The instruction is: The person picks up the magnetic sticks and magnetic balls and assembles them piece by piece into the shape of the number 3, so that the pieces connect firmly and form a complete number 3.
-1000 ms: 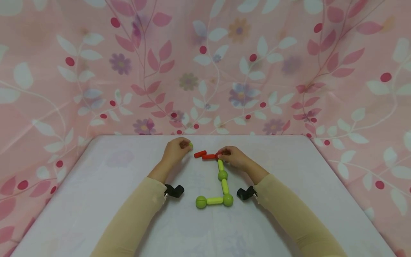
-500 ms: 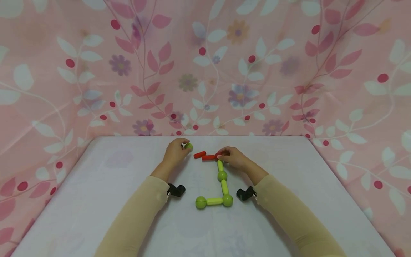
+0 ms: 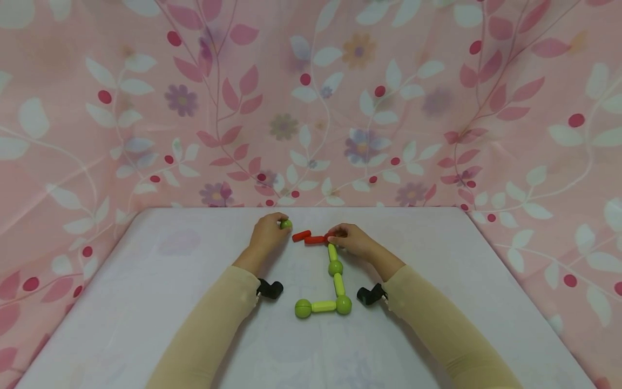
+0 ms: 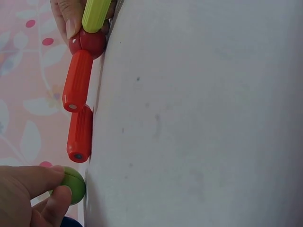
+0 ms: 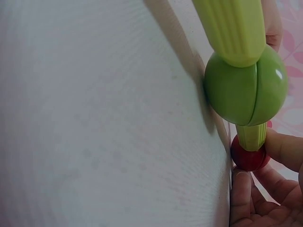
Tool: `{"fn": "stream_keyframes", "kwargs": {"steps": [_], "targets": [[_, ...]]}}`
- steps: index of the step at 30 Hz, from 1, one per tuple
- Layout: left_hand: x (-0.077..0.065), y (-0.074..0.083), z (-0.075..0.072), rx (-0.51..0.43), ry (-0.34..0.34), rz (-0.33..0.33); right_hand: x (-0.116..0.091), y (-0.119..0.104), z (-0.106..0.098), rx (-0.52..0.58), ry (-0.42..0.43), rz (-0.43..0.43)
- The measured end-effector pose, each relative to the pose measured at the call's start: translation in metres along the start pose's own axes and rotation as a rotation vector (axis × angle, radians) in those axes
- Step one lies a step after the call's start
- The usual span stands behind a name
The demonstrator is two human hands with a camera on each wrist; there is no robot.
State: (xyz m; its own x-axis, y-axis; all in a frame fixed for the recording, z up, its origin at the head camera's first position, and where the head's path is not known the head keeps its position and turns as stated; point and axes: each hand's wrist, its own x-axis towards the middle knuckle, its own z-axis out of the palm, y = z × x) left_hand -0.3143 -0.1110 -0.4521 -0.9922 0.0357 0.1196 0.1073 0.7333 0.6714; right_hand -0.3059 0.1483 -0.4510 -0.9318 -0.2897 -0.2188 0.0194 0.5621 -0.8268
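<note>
The right hand (image 3: 353, 239) pinches a red ball (image 4: 91, 42), partly hidden; left of it the left hand (image 3: 264, 237) pinches a green ball (image 4: 74, 185) near a cut-off, unclear blue thing (image 4: 71, 222). Between lie two ribbed red sticks (image 4: 77, 82). Three lime sticks (image 3: 338, 284) and three more green balls (image 3: 344, 304) form a bent chain off the red ball.

On the tabletop (image 3: 146, 313) lies a chain (image 3: 339, 284); left of its far end is a loose rod (image 3: 302, 236) and, farther left, a ball (image 3: 286, 223).

Head view looks down — close wrist views share the red ball (image 5: 248, 160).
</note>
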Motion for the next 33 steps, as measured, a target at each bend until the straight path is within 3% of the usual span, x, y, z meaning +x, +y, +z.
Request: {"fn": "stream_keyframes", "kwargs": {"steps": [33], "targets": [[-0.006, 0.0046, -0.0019, 0.007, 0.0, 0.008, -0.0001, 0.0006, -0.0005, -0.001, -0.005, 0.005]]}}
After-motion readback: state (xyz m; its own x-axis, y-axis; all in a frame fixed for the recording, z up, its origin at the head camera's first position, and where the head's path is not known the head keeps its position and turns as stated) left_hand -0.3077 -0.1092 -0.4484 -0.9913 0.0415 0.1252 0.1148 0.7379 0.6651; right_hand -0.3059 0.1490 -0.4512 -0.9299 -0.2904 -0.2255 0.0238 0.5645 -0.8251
